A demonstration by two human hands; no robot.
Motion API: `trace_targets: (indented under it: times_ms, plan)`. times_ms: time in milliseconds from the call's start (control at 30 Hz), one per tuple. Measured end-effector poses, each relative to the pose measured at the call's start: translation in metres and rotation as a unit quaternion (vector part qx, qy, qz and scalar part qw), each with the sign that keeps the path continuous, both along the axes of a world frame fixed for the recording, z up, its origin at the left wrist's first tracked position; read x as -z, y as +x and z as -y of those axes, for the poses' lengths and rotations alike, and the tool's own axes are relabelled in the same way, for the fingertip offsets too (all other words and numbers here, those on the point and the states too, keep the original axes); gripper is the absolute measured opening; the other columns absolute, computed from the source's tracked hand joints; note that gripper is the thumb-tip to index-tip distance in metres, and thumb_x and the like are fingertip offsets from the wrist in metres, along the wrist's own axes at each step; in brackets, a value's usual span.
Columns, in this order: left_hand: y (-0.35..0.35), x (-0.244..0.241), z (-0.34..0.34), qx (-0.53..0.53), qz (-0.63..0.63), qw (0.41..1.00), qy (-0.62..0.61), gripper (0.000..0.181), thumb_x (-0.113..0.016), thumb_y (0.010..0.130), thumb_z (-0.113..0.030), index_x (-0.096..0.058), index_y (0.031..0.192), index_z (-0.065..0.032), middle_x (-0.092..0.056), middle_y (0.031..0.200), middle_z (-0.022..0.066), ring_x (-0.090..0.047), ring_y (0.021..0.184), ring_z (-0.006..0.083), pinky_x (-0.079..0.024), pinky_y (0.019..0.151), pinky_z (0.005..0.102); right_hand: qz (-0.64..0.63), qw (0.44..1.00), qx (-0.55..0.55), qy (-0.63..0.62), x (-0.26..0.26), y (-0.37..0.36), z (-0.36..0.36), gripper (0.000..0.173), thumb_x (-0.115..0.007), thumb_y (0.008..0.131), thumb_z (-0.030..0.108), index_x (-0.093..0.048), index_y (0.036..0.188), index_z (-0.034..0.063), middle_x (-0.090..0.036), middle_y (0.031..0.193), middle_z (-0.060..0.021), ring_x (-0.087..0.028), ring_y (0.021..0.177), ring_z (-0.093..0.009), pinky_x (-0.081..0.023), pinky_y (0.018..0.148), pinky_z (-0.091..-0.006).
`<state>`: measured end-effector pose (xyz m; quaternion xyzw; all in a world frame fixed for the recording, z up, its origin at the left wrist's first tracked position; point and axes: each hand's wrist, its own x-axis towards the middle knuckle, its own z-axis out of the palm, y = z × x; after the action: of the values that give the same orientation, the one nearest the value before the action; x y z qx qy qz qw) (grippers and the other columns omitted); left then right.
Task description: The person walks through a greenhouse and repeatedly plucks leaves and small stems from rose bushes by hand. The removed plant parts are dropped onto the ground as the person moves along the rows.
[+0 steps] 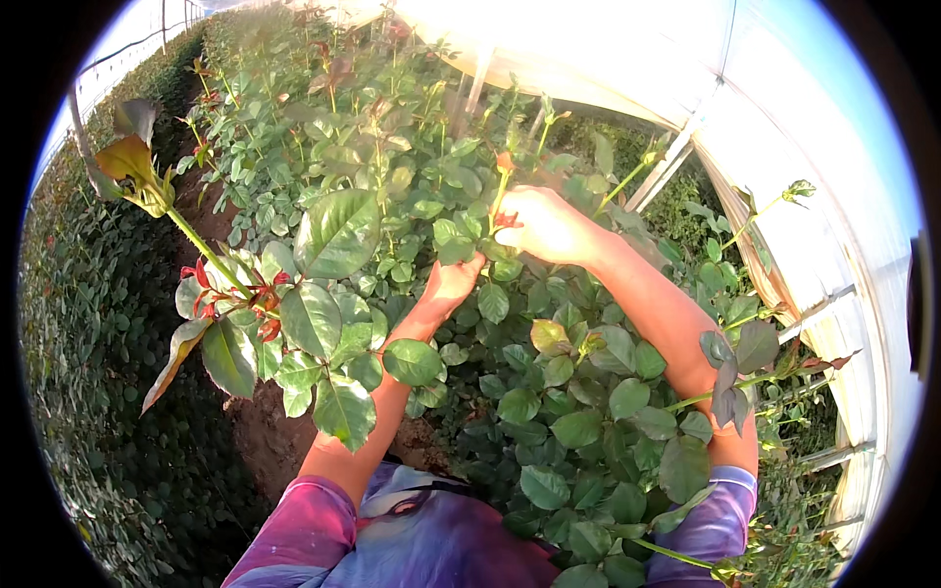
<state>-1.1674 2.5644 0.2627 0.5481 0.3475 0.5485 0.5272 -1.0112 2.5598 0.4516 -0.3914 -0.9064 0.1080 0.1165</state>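
Observation:
In the middle of the head view, both my hands are at a rose stem with an orange-red bud at its top. My right hand has its fingers bent at small red shoots beside the stem; bright sunlight washes out its detail. Lower and to the left, my left hand is among the leaves below, its fingertips partly hidden by foliage, so its grip cannot be made out. In front of my left forearm, close to the camera, leans a thick rose stem with red side shoots and large green leaves.
Dense rose bushes surround my arms. A soil path runs along the left, with another plant row beyond it. On the right stand a plastic greenhouse wall and a pale post. Leafy stems cross my right forearm.

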Motion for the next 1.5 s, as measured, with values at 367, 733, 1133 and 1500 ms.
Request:
trace_targets:
  times_ms: [367, 733, 1133, 1500]
  plan:
    - [-0.046, -0.007, 0.002, 0.152, 0.056, 0.982, -0.102, 0.029, -0.059, 0.100, -0.032, -0.062, 0.083, -0.0085, -0.047, 0.060, -0.0070, -0.037, 0.048, 0.0039, -0.022, 0.045, 0.0249, -0.116, 0.964, 0.066, -0.231, 0.011, 0.024, 0.032, 0.023, -0.071, 0.086, 0.020, -0.068, 0.088, -0.0027, -0.068, 0.078, -0.0136, -0.063, 0.073, -0.020, -0.051, 0.072, -0.0375]
    - [0.081, -0.109, -0.224, -0.070, 0.089, 0.990, 0.080, 0.047, -0.057, 0.095, -0.006, -0.051, 0.140, 0.0053, -0.068, 0.125, 0.0186, -0.072, 0.089, 0.0200, -0.059, 0.074, 0.0334, -0.055, 0.949, 0.107, -0.291, 0.003, 0.018, 0.034, 0.023, -0.068, 0.097, 0.020, -0.066, 0.097, -0.0030, -0.062, 0.077, -0.0048, -0.052, 0.072, -0.011, -0.046, 0.065, -0.0334]
    - [0.141, -0.041, -0.302, 0.020, -0.292, 0.928, 0.229, 0.018, -0.072, 0.081, -0.012, -0.074, 0.095, -0.0011, -0.072, 0.086, 0.0232, -0.073, 0.081, 0.0376, -0.058, 0.085, 0.0397, -0.632, 0.742, 0.166, -0.149, -0.092, 0.183, 0.042, 0.018, -0.049, 0.105, 0.012, -0.060, 0.102, -0.0024, -0.069, 0.083, -0.0136, -0.057, 0.047, -0.013, -0.047, 0.040, -0.0239]
    - [0.125, -0.090, -0.209, 0.294, -0.322, 0.897, 0.073, 0.013, -0.063, 0.082, -0.001, -0.074, 0.087, 0.0024, -0.072, 0.079, 0.0072, -0.067, 0.071, 0.0160, -0.054, 0.066, 0.0310, -0.081, 0.992, 0.051, -0.081, 0.052, 0.203, -0.151, 0.026, -0.072, 0.086, 0.015, -0.070, 0.109, 0.0040, -0.070, 0.089, -0.0069, -0.062, 0.079, -0.015, -0.051, 0.074, -0.0344]
